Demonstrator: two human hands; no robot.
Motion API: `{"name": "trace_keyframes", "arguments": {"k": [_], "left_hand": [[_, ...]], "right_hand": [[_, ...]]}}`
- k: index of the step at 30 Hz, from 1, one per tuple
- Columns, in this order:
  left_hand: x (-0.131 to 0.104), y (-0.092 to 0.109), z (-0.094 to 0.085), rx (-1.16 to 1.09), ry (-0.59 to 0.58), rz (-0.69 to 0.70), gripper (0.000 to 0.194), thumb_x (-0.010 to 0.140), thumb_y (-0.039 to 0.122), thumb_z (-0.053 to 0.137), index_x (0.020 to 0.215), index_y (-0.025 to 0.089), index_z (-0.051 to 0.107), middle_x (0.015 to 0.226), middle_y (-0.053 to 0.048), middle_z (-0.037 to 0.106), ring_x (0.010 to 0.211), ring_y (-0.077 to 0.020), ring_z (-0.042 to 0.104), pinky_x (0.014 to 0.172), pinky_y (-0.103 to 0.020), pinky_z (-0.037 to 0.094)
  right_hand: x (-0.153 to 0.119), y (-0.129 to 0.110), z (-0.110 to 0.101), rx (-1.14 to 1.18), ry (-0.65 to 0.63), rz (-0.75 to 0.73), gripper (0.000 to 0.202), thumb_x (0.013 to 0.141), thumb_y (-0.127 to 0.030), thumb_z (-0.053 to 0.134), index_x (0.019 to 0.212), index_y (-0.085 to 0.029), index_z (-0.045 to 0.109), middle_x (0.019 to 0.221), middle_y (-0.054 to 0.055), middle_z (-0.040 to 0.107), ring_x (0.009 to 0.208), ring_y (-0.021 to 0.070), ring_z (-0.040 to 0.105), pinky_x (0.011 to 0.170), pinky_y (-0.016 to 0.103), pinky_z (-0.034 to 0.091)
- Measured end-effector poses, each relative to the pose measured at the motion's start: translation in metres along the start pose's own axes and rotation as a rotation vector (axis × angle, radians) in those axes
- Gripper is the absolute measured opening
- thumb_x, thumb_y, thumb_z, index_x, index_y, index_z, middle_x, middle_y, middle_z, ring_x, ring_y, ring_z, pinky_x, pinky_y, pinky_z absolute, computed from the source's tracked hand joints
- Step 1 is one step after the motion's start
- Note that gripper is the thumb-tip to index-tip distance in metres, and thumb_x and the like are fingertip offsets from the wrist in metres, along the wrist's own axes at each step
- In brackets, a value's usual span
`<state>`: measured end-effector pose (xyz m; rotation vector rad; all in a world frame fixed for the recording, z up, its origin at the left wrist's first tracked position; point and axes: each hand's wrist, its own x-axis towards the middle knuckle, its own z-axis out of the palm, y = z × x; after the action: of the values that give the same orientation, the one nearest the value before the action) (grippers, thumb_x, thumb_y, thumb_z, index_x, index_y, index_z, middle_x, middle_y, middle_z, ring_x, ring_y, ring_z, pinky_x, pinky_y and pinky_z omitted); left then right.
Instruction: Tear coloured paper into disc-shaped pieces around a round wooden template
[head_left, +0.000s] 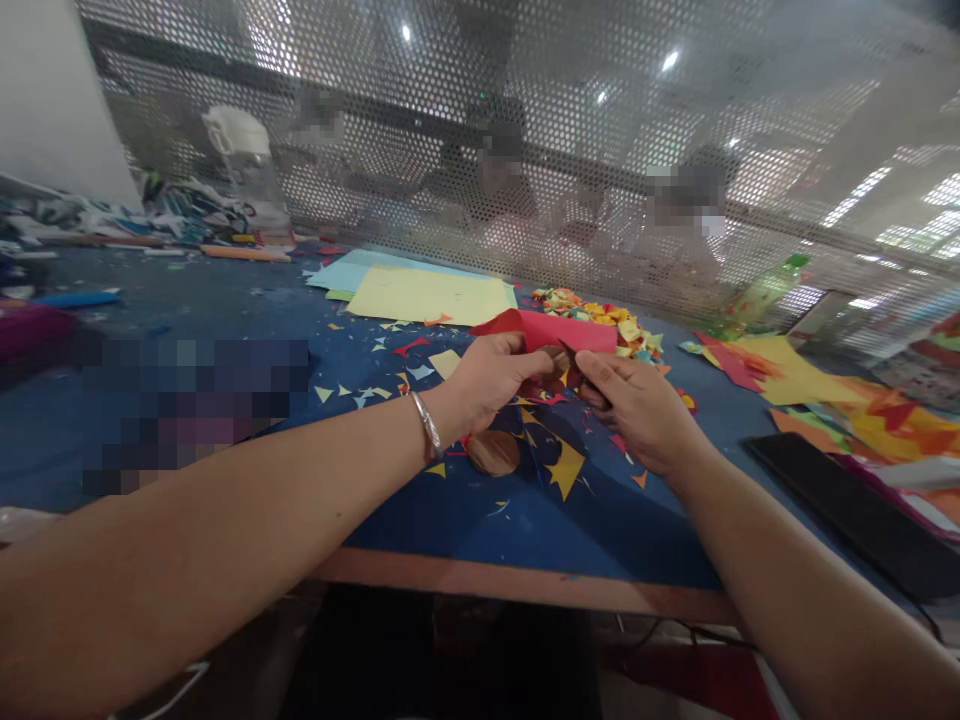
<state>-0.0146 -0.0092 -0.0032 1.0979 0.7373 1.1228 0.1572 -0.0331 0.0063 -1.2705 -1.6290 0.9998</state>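
My left hand [491, 380], with a silver bangle at the wrist, pinches a sheet of red paper [570, 333] and a small brown round piece whose details are unclear. Closed around dark scissors [568, 352] is my right hand [637, 400], close to the paper's lower edge. The two hands nearly meet, and their fingers partly hide the blades. Below my left hand a round brown wooden-looking disc [493, 453] lies on the blue table [465, 525]. Yellow paper scraps [566, 470] are to its right.
Yellow sheets [431, 295] over light blue ones lie behind the hands. Folded paper pieces [622, 325] are heaped beside them. A black case [847, 510], orange and yellow paper and a green-capped bottle [772, 290] are at right. A clear bottle [255, 180] stands back left, before a perforated screen.
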Motion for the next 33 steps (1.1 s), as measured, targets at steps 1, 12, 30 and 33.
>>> {"name": "trace_keyframes", "arguments": {"k": [1,12,30,33], "left_hand": [[-0.0004,0.0007,0.0002,-0.007,-0.001,-0.006,0.005,0.075,0.01,0.065,0.08,0.012,0.066,0.073,-0.004,0.069,0.062,-0.0104,0.062,0.062,-0.026,0.045],[-0.002,0.0049,0.0007,-0.012,0.0,-0.058,0.006,0.078,0.006,0.062,0.079,0.011,0.066,0.073,-0.004,0.068,0.064,-0.0105,0.064,0.064,-0.026,0.046],[-0.0026,0.0063,0.0005,-0.064,-0.026,-0.082,0.008,0.078,0.006,0.061,0.076,0.012,0.066,0.064,0.001,0.06,0.06,-0.0082,0.057,0.059,-0.024,0.042],[-0.001,0.004,-0.0008,-0.087,-0.053,-0.081,0.006,0.078,0.008,0.063,0.077,0.013,0.066,0.063,0.001,0.059,0.059,-0.0078,0.055,0.06,-0.024,0.041]], "right_hand": [[0.0,0.0,0.0,-0.004,-0.002,-0.002,0.051,0.086,-0.062,0.059,0.066,-0.02,0.041,0.055,-0.007,0.033,0.045,0.005,0.021,0.042,0.023,0.014],[0.0001,-0.0013,-0.0007,-0.014,-0.012,-0.02,0.049,0.086,-0.062,0.06,0.068,-0.02,0.044,0.056,-0.007,0.031,0.046,0.0053,0.021,0.043,0.024,0.013],[0.0006,0.0003,-0.0012,0.038,-0.028,0.001,0.045,0.087,-0.059,0.061,0.07,-0.02,0.046,0.057,-0.007,0.032,0.047,0.0054,0.021,0.044,0.024,0.012],[0.0,0.0,-0.0013,0.057,-0.033,0.009,0.044,0.087,-0.058,0.062,0.071,-0.019,0.048,0.057,-0.007,0.033,0.046,0.0054,0.021,0.044,0.024,0.013]]}}
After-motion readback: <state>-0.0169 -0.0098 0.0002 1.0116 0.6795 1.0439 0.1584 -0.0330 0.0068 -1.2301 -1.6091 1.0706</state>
